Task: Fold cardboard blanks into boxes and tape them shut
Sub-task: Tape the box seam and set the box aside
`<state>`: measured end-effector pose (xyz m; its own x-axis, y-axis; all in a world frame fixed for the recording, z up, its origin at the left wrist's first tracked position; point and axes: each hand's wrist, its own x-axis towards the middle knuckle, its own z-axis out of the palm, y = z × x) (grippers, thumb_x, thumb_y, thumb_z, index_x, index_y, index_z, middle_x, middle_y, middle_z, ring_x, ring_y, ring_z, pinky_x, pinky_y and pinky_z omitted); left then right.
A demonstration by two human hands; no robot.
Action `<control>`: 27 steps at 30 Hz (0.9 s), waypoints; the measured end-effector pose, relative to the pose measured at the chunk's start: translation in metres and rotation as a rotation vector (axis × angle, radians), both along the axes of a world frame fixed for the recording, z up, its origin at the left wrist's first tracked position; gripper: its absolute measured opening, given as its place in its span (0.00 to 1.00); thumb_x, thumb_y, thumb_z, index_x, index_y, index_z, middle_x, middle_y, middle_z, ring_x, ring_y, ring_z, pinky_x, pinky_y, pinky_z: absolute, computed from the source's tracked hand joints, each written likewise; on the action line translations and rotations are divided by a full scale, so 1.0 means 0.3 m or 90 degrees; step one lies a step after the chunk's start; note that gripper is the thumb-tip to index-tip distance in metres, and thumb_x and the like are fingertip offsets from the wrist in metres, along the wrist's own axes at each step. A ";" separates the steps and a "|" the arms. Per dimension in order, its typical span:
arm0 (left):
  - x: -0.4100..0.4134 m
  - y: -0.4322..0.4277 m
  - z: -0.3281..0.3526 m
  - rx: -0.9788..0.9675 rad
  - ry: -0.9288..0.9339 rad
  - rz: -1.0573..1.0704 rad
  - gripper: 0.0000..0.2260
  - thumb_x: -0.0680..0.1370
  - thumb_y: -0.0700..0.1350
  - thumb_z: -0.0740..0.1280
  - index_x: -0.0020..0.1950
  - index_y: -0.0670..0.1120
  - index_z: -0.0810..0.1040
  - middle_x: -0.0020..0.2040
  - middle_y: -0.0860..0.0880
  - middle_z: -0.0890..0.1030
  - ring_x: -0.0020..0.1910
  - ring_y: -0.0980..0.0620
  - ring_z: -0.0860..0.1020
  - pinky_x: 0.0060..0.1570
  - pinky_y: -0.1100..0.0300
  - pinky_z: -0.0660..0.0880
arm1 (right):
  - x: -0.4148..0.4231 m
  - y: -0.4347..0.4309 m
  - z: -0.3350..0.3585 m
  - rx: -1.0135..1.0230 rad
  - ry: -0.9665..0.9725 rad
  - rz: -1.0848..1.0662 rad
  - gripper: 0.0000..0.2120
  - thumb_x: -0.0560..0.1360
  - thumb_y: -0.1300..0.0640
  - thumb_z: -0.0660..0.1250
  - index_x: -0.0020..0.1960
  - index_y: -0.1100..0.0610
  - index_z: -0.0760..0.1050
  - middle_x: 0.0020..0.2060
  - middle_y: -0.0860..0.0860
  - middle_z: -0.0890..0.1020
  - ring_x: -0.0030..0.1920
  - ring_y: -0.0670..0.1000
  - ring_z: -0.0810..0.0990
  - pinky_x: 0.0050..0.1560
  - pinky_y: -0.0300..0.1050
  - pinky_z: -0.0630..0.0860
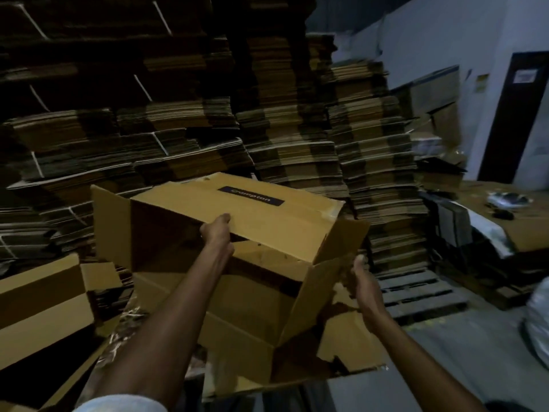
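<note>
A brown cardboard box (261, 221) with a dark printed label on its upper panel lies tilted in the middle of the head view, its open end toward me and its flaps spread. My left hand (217, 231) grips the near edge of the upper panel, thumb on top and fingers inside. My right hand (361, 282) holds the right side flap (315, 295) at its outer edge. The box interior is dark. No tape shows.
Tall stacks of flat cardboard blanks (184, 120) fill the back and left. An assembled box (41, 304) sits at lower left. A wooden pallet (416, 292) lies at right, a cardboard-covered table (505, 209) beyond it, and a dark doorway (514, 114) at far right.
</note>
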<state>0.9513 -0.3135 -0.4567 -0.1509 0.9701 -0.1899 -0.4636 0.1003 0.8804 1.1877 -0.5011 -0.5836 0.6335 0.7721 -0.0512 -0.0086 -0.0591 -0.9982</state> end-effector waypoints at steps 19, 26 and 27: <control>-0.035 -0.657 -0.040 0.186 0.242 -0.245 0.26 0.78 0.58 0.71 0.69 0.43 0.75 0.64 0.44 0.81 0.62 0.43 0.80 0.63 0.45 0.77 | 0.074 -0.455 0.038 0.196 0.494 0.151 0.16 0.81 0.55 0.68 0.68 0.53 0.75 0.59 0.58 0.84 0.61 0.61 0.80 0.65 0.66 0.74; 0.006 -0.764 -0.076 0.335 0.850 -0.081 0.20 0.85 0.53 0.60 0.68 0.40 0.76 0.64 0.39 0.78 0.63 0.39 0.76 0.60 0.49 0.75 | -0.020 -0.418 0.061 0.203 0.602 0.018 0.18 0.83 0.60 0.65 0.70 0.63 0.73 0.63 0.63 0.81 0.62 0.63 0.80 0.55 0.58 0.82; 0.005 -0.806 -0.077 0.334 0.770 -0.106 0.20 0.86 0.54 0.56 0.67 0.41 0.77 0.62 0.41 0.80 0.61 0.40 0.78 0.55 0.50 0.76 | -0.038 -0.408 0.076 0.209 0.604 0.021 0.17 0.83 0.60 0.64 0.70 0.63 0.73 0.63 0.62 0.81 0.62 0.63 0.80 0.54 0.58 0.82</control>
